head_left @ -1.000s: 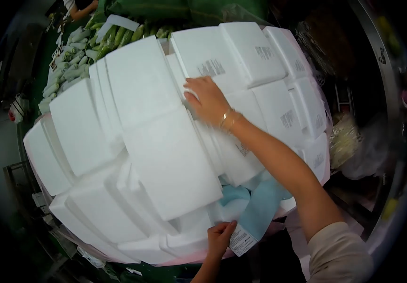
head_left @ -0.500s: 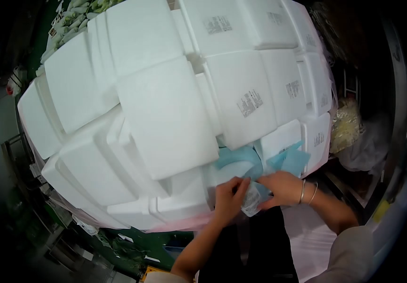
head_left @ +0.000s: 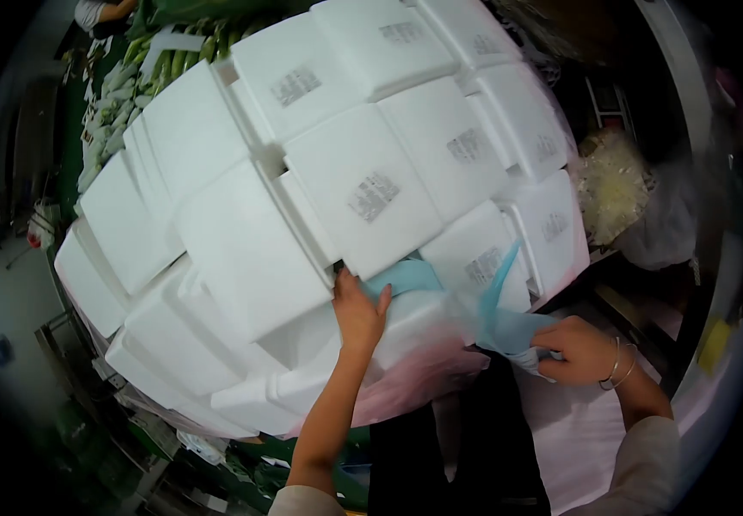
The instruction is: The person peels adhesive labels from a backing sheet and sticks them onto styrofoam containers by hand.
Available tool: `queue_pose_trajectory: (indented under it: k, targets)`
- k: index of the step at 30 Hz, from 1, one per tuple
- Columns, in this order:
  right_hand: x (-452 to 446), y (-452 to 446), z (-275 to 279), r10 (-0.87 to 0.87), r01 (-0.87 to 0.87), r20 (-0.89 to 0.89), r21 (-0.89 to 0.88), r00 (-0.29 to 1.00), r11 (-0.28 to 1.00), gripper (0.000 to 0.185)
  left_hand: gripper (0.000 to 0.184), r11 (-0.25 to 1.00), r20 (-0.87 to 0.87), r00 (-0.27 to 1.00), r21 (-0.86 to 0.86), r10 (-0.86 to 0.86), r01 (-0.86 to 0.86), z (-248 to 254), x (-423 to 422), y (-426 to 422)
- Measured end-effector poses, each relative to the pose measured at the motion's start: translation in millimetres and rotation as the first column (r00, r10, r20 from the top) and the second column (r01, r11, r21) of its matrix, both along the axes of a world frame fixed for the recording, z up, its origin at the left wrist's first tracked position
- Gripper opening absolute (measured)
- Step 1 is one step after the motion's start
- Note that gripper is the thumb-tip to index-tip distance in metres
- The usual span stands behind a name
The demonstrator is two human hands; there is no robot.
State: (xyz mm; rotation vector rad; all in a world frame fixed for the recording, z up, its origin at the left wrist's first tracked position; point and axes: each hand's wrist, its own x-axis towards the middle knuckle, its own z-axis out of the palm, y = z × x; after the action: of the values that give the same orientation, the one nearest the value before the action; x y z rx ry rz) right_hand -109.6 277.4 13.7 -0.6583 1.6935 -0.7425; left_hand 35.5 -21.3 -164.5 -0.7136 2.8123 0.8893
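White foam-like trays [head_left: 246,249] lie in overlapping rows, several with printed grey labels. My left hand [head_left: 358,311] reaches up to the lower edge of one tray, thumb apart from the fingers; its fingertips are partly hidden at a gap there. Beside it, a light blue strip [head_left: 406,277] shows between the trays. At the lower right, my right hand [head_left: 579,348] is closed around a light blue sheet [head_left: 500,322], whose narrow end sticks up over the trays. Pink film [head_left: 414,383] lies along the near edge of the pile.
Green vegetables [head_left: 117,107], some wrapped, lie beyond the trays at the upper left. A person's arm [head_left: 117,10] shows at the top left. At the right are a clear plastic bag [head_left: 659,228] and a pale yellowish bundle [head_left: 612,185].
My left hand has left the labelled end of the blue sheet and moved up to the trays. My right hand has moved right with the blue sheet. The camera view has shifted.
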Motion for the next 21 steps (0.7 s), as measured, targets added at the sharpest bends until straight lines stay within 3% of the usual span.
queue_pose_trajectory:
  k: [1, 3, 4, 6, 8, 10, 11, 12, 13, 14, 15, 16, 18, 19, 20, 21]
  targets:
    - [-3, 9, 4, -0.016, 0.016, -0.006, 0.0, 1.0, 1.0, 0.016, 0.06, 1.0, -0.051, 0.999, -0.013, 0.011, -0.011, -5, -1, 2]
    - [-10, 25, 8, -0.273, 0.285, 0.107, -0.121, 0.956, 0.951, 0.02, 0.056, 0.997, -0.089, 0.996, -0.078, 0.012, -0.019, -26, 5, 2]
    - [-12, 30, 9, -0.284, 0.295, 0.1, -0.126, 0.954, 0.947, 0.02, 0.052, 0.99, -0.12, 0.992, -0.135, 0.027, -0.043, -30, 6, 3]
    - [-16, 39, 14, -0.507, 0.513, 0.084, -0.071, 0.858, 0.855, 0.027, 0.042, 0.987, -0.147, 0.983, -0.104, 0.107, -0.123, -35, 5, 6]
    - [-18, 56, 13, -0.515, 0.512, -0.005, -0.094, 0.857, 0.854, 0.028, 0.033, 0.975, -0.166, 0.966, -0.067, 0.197, -0.21, -33, 7, 6]
    - [-26, 64, 26, -0.566, 0.567, -0.028, 0.054, 0.824, 0.822, 0.027, 0.024, 0.997, -0.272, 0.959, 0.009, 0.081, -0.082, -18, 17, -3]
    - [-31, 64, 35, -0.619, 0.622, -0.069, 0.036, 0.783, 0.782, 0.025, 0.024, 0.996, -0.288, 0.954, 0.001, 0.082, -0.085, -5, 21, -4]
    - [-34, 71, 36, -0.641, 0.648, -0.129, 0.016, 0.756, 0.761, 0.025, 0.027, 0.966, -0.273, 0.933, 0.173, 0.235, -0.192, 22, 20, -2]
    - [-35, 80, 32, -0.515, 0.593, -0.455, 0.039, 0.727, 0.804, 0.029, 0.032, 0.894, -0.233, 0.896, 0.341, 0.379, -0.289, 50, 19, 0]
    - [-35, 83, 32, -0.327, 0.548, -0.727, 0.081, 0.604, 0.833, 0.034, 0.032, 0.895, -0.254, 0.888, 0.341, 0.383, -0.289, 77, 16, 2]
    - [-22, 61, 48, -0.205, 0.47, -0.892, 0.01, 0.404, 0.883, 0.04, 0.033, 0.658, -0.198, 0.799, 0.692, 0.568, -0.296, 103, 12, 5]
    - [-3, 29, 80, -0.109, 0.359, -0.987, -0.059, 0.119, 0.931, 0.047, 0.035, 0.321, -0.103, 0.7, 0.929, 0.706, -0.187, 139, 4, 2]
    - [42, 6, 87, -0.458, 0.389, -0.726, -0.278, 0.514, 0.878, 0.056, 0.038, 0.363, -0.134, 0.728, 0.917, 0.672, -0.166, 173, 0, 13]
    - [59, -14, 94, -0.572, 0.533, -0.419, -0.218, 0.705, 0.817, 0.057, 0.039, 0.329, -0.129, 0.728, 0.934, 0.673, -0.138, 172, 4, 18]
    - [71, -34, 99, -0.634, 0.627, -0.053, -0.109, 0.771, 0.771, 0.058, 0.038, 0.322, -0.116, 0.736, 0.936, 0.667, -0.144, 177, 6, 24]
    - [86, -50, 97, -0.759, 0.772, 0.146, -0.132, 0.635, 0.621, 0.053, 0.043, 0.438, -0.059, 0.766, 0.847, 0.64, -0.3, 176, 8, 33]
